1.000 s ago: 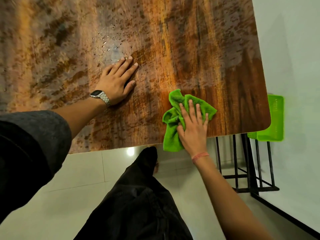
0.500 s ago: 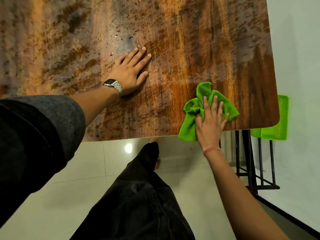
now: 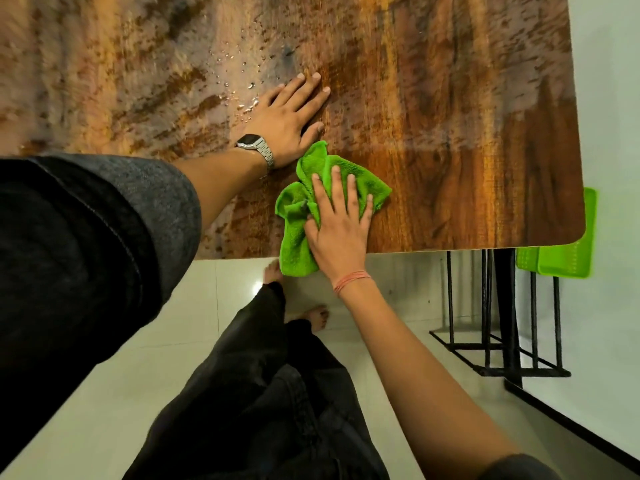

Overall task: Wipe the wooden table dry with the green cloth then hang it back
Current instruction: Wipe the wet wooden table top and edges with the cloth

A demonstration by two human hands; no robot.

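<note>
Right hand (image 3: 341, 225) flat on green cloth (image 3: 304, 202) – near table (image 3: 467, 150) edge, left hand (image 3: 287, 117) flat nearby.

Left hand (image 3: 289, 121) and right hand (image 3: 337, 225) flat (fingers spread).

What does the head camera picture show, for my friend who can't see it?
A person's right hand presses a crumpled green cloth flat on a wooden table near its front edge. Their left hand, with a wristwatch, rests flat beside water droplets.
</note>
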